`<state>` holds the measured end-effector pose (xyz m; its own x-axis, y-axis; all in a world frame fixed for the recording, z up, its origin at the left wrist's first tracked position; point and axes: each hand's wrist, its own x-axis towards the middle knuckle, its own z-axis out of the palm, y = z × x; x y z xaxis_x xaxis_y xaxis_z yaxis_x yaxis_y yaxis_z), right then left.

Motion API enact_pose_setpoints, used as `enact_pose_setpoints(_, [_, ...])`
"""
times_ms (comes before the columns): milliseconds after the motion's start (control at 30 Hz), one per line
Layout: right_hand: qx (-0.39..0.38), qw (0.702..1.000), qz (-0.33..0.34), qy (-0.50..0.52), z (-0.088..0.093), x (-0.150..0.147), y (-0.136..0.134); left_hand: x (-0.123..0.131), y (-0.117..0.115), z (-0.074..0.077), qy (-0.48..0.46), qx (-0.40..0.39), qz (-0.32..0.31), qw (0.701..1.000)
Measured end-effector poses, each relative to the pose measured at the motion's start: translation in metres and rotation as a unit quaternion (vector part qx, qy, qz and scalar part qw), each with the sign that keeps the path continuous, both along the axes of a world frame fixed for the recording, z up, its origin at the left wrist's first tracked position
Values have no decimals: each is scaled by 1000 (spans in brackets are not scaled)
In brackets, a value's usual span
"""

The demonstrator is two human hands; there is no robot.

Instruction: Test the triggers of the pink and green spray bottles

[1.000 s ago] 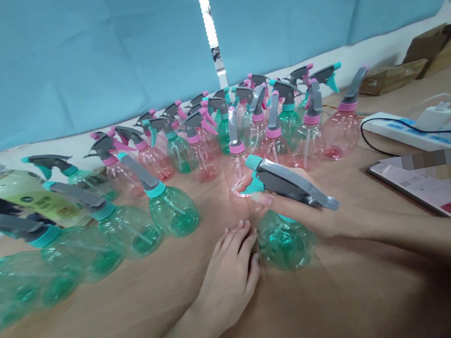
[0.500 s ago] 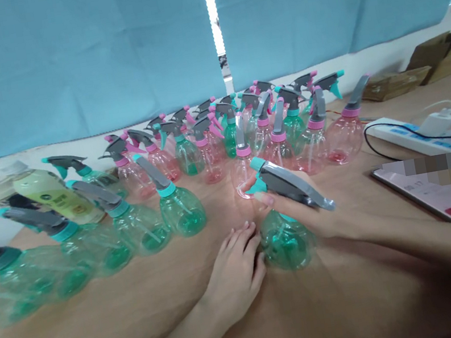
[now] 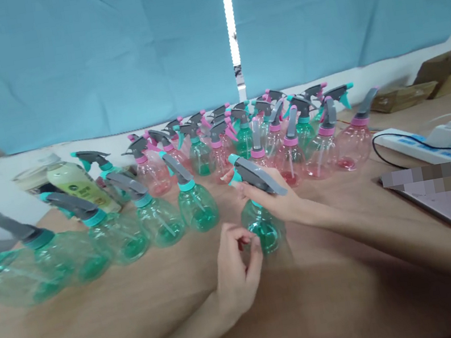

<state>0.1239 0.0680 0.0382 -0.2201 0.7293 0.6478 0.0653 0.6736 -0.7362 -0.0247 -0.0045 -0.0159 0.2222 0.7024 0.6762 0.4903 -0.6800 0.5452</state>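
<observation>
A clear green spray bottle (image 3: 262, 235) with a grey and turquoise trigger head (image 3: 256, 174) stands in front of me, green-tinted at its base. My right hand (image 3: 276, 198) wraps around its neck just under the head, fingers near the trigger. Close by the bottle's left side is my left hand (image 3: 239, 270), its fingers curled in and the thumb near the fingertips. I see nothing in it; whether it touches the bottle I cannot tell. A row of similar green spray bottles (image 3: 197, 205) reaches away to the left.
Pink spray bottles (image 3: 289, 161) and some green ones crowd together at the back. A yellow-green bottle (image 3: 79, 185) stands behind the left row. On the right are a power strip (image 3: 415, 144) with plugs, a phone (image 3: 443, 207) and cardboard boxes (image 3: 447, 74).
My right hand has carried the spray bottle leftward, nearer the green row. My left hand has gone from lying flat with fingers extended to curled. The view has turned slightly left.
</observation>
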Motion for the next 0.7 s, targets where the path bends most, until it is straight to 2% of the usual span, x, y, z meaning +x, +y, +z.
enact_pose_setpoints(133, [-22, 1000, -14, 7, 0, -13, 13, 4, -9, 1, 48, 37, -106, 993])
enact_pose_setpoints(200, [-17, 999, -35, 9, 1, -20, 20, 6, -10, 1, 75, 34, -136, 987])
enact_pose_setpoints(333, [-3, 997, -75, 7, 2, -31, 34, 6, -11, 1, 96, 2, -145, 985])
enact_pose_setpoints(533, [-8, 996, -85, 3, 4, -39, 53, 6, -11, -3, 113, 0, -146, 983])
enact_pose_setpoints(700, [-23, 995, -101, 4, 8, -40, 58, 7, -10, -5, 125, 0, -148, 981])
